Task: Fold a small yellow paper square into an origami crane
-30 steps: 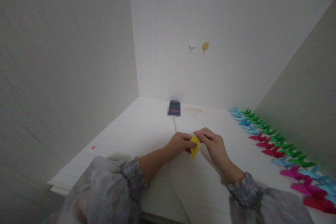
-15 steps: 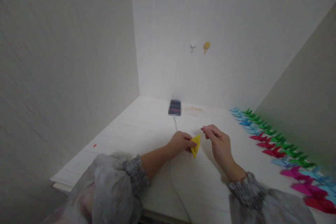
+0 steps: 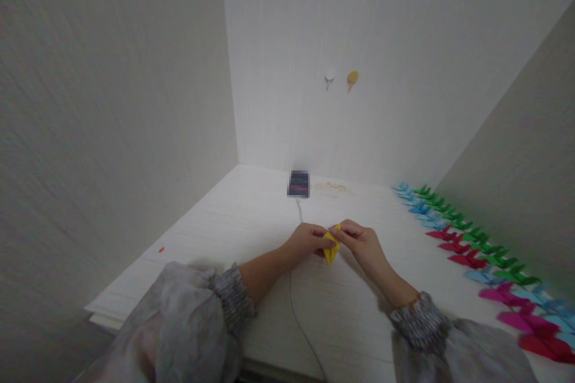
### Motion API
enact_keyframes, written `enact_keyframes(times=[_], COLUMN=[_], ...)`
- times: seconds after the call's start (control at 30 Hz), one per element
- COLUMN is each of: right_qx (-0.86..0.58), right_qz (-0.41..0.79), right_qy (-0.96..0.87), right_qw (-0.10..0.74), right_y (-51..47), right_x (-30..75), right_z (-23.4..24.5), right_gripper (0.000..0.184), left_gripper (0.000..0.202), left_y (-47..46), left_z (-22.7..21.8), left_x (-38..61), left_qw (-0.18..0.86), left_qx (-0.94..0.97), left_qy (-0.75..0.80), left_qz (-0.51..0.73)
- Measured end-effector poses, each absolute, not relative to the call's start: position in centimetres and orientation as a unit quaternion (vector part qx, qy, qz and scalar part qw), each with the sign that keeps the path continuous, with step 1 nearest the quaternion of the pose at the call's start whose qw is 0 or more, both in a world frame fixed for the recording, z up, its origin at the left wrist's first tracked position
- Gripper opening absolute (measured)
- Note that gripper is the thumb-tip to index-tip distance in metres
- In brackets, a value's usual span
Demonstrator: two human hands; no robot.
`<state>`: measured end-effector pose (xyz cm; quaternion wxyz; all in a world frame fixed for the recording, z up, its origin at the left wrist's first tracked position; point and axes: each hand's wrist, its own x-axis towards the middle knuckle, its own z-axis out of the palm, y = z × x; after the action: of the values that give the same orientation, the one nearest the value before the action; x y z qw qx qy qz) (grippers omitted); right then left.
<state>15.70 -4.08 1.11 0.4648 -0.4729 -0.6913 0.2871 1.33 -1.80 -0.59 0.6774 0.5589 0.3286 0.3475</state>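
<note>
A small folded yellow paper (image 3: 331, 246) is held just above the white table (image 3: 233, 221), near its middle. My left hand (image 3: 305, 240) pinches its left side, fingers closed on it. From the right, my right hand (image 3: 362, 242) meets it, fingertips closed on the paper's upper edge. Both hands touch each other at the paper. Much of the paper is hidden between the fingers.
A row of folded paper shapes (image 3: 471, 251) in blue, green, red and pink lines the table's right side by the wall. A dark device (image 3: 299, 184) sits at the back, its cable (image 3: 296, 311) running under my hands to the front edge. Two hooks (image 3: 340, 78) hang on the wall.
My right hand let go and lifted off the yellow paper half a second ago, then came back and pinched it again. My left hand kept hold throughout.
</note>
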Motion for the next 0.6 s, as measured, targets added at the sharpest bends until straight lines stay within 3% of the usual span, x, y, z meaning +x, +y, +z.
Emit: enact_keyframes(times=[0.6], right_qx=[-0.429], right_qz=[0.188], right_qy=[-0.747], right_qw=[0.471], right_y=[-4.59], right_x=[15.51], right_z=[1.41], right_gripper=[0.012], left_gripper=[0.028], left_y=[-1.34], left_z=[-0.87], left_x=[1.45], left_qw=[0.668], left_qx=[0.529], left_qy=[0.351], left_qz=[0.388])
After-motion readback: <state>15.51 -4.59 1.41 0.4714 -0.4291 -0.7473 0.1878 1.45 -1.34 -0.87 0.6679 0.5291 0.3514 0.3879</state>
